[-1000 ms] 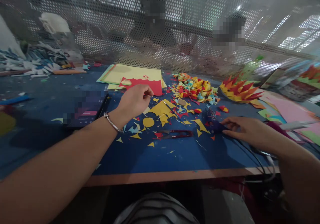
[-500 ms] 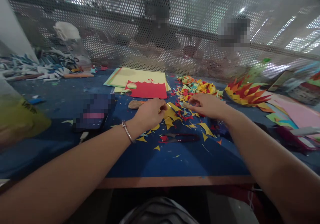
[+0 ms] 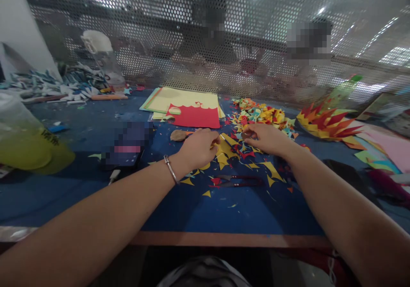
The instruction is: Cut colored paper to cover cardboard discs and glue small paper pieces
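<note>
My left hand [image 3: 200, 147], with a metal bangle on its wrist, lies over yellow paper scraps [image 3: 226, 150] in the middle of the blue table [image 3: 205, 210], fingers curled and pinched on a thin stick-like thing I cannot name. My right hand [image 3: 267, 138] is close beside it to the right, fingers pinched on a small brownish piece. Dark red snips [image 3: 237, 180] lie on the table just in front of both hands. A small brown leaf-shaped piece [image 3: 177, 135] sits left of my left hand.
A red sheet on yellow sheets [image 3: 192, 112] lies behind my hands. A heap of coloured cut pieces [image 3: 262, 115] and a spiky red-yellow paper shape [image 3: 329, 125] sit at the right. A phone [image 3: 126, 145] and a yellowish plastic container [image 3: 28, 142] are left. People sit behind a perforated metal screen [image 3: 160, 30].
My right hand left the dark thing at the right and came in beside my left hand. My left hand moved from the red sheet down onto the yellow scraps. The view shifted a little.
</note>
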A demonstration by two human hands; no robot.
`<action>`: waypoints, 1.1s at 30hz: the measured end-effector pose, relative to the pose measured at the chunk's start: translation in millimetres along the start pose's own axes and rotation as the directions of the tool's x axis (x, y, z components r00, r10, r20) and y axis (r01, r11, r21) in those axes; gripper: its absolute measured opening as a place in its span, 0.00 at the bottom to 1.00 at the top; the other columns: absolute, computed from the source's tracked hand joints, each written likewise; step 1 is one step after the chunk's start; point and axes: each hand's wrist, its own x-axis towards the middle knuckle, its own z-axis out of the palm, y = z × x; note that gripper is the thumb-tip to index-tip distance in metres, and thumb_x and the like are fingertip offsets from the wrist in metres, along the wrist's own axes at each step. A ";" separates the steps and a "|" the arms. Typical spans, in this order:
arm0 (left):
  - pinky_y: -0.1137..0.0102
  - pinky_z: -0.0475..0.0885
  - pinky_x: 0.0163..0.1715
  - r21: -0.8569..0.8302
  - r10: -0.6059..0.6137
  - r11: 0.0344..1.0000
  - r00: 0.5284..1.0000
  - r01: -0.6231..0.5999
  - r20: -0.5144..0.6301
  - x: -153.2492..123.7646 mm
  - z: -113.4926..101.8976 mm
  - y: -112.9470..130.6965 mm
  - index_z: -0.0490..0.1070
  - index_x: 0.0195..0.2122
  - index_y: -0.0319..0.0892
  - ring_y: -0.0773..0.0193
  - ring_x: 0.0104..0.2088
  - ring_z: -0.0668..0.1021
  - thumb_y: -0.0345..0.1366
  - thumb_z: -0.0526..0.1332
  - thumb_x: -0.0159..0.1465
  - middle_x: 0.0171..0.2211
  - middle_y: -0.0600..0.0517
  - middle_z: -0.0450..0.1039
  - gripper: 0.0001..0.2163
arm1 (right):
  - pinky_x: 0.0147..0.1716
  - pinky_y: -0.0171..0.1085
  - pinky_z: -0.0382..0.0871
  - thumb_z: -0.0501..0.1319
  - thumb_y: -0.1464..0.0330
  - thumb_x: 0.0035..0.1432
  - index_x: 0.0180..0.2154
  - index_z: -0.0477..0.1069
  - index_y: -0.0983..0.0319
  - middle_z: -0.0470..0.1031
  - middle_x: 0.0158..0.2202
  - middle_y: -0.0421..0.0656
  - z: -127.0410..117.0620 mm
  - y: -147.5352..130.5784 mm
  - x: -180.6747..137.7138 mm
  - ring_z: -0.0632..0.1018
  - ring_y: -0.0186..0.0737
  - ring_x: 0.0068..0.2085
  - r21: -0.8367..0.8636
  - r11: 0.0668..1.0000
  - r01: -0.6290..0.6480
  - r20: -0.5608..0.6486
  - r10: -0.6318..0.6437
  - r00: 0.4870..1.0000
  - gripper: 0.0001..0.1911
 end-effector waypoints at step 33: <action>0.66 0.69 0.38 0.178 -0.265 0.955 0.953 0.238 0.147 10.2 -56.3 -66.6 0.78 0.44 0.40 0.57 0.38 0.79 0.38 0.63 0.56 0.41 0.45 0.81 0.15 | 0.41 0.43 0.72 0.63 0.62 0.55 0.39 0.73 0.62 0.78 0.41 0.50 -1.8 -2.0 -22.7 0.78 0.47 0.40 0.166 0.985 0.052 -0.055 -0.043 0.998 0.12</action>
